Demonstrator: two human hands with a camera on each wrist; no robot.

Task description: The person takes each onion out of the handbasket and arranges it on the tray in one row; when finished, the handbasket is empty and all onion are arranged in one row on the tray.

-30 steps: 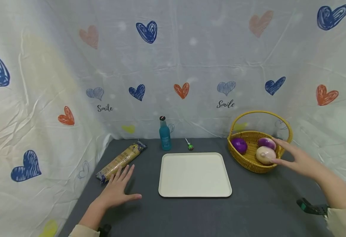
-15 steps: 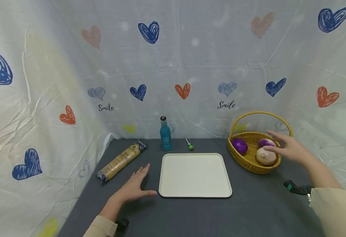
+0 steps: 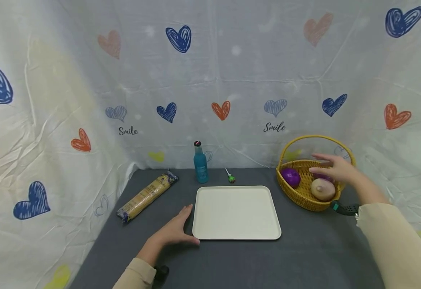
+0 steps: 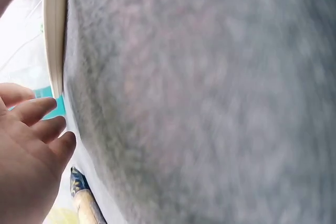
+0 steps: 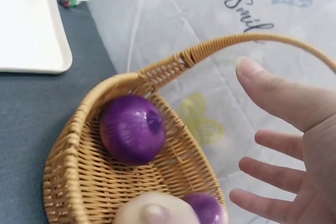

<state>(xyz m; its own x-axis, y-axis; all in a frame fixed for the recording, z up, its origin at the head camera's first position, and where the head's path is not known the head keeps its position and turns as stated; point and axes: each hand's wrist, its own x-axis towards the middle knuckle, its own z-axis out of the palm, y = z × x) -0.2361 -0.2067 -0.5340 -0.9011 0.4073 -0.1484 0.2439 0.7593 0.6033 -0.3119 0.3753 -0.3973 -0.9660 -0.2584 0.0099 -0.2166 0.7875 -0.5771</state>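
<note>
My left hand (image 3: 172, 233) is at the left edge of the white rectangular tray (image 3: 236, 212), fingers extended and thumb by its near left corner. In the left wrist view, its fingertips overlap the end of the tray's rim (image 4: 54, 30). My right hand (image 3: 342, 170) hovers over the yellow wicker basket (image 3: 298, 203), thumb and fingers spread and holding nothing. Inside the basket lie a purple onion (image 5: 132, 132), a pale round onion-like vegetable (image 5: 152, 212) and a second purple onion (image 5: 206, 209). My right hand mostly covers that second onion in the head view.
A long pack of pasta (image 3: 147, 196) lies at the left of the dark table. Behind the tray stand a blue bottle (image 3: 201, 166) and a small lollipop (image 3: 231, 178). The basket's tall handle (image 3: 316, 137) arches beside my right hand. A heart-printed curtain (image 3: 239, 80) closes off the back.
My left hand has moved right, from beside the pasta pack to the tray's left edge. My right hand has shifted left and further over the basket. The objects have stayed put.
</note>
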